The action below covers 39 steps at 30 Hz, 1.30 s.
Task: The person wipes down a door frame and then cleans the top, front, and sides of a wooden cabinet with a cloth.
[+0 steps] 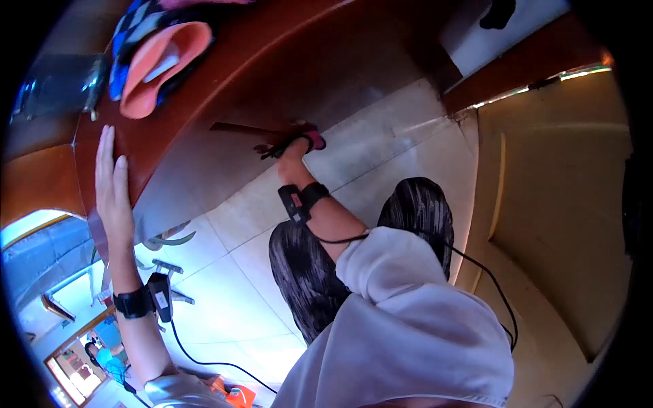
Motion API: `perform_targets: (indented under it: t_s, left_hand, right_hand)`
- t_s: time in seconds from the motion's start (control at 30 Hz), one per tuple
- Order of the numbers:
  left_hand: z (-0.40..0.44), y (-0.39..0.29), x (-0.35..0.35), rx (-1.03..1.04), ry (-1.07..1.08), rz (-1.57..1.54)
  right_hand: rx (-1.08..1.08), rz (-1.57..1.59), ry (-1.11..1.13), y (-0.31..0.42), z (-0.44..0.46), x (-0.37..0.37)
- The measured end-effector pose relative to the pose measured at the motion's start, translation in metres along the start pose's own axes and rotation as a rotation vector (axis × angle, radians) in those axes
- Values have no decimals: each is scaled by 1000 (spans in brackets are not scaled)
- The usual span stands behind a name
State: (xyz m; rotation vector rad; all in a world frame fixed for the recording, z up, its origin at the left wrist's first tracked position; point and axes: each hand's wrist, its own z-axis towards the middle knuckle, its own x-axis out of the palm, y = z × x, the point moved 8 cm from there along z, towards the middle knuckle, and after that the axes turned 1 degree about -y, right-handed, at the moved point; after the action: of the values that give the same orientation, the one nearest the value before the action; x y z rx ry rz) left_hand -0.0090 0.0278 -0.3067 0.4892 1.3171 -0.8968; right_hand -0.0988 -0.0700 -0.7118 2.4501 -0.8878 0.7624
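Our hands are well apart: the left hand (112, 183) lies flat and open at the left edge of the brown surface (235, 64), and it holds nothing. Our right hand (292, 153) reaches down, low beside this surface, at a pink and dark thing (317, 139) near the floor (360, 180). Its fingers are in shadow and partly hidden, so we cannot tell if they are closed on the thing or only touch it.

As we judge, the reaching part is done, because the right hand is at the thing. The thing itself is low down, and it is not raised to the height of the surface. We see no finished result, so how much is left we cannot say exactly; the work seems to us at a middle point.

On the surface, just beyond the left hand, there is a checked cloth item with an orange lining (139, 98), and at its left a clear container (61, 88). We are bent low, with the knees in dark patterned trousers (309, 279) over the floor. Far at the left, another person (105, 357) is apart from our hands.
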Motion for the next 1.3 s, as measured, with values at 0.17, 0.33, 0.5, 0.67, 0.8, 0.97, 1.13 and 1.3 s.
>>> perform_targets:
  t_s: [0.17, 0.33, 0.5, 0.67, 0.8, 0.97, 1.13, 1.3]
  left_hand:
    - [4, 2, -7, 100, -69, 63]
    - [0, 9, -10, 183, -175, 142]
    - [-5, 7, -15, 91, -208, 171]
    - [-7, 8, -12, 56, -175, 199]
    - [-7, 11, -10, 33, -178, 199]
    - [-6, 15, -6, 42, -201, 216]
    - [-5, 14, -6, 47, -226, 198]
    - [-3, 13, -5, 47, -201, 182]
  right_hand:
    - [309, 6, 104, 20, -110, 62]
    - [424, -107, 236, 40, -170, 101]
    - [-755, -1055, 1038, 147, -315, 157]
    - [-173, -715, 561, 155, -222, 101]
    - [-257, -245, 330, 184, -130, 70]
    - [-783, -542, 350, 133, -195, 118]
    - [-971, -700, 523, 78, -204, 111]
    - [115, -741, 668, 56, -210, 81]
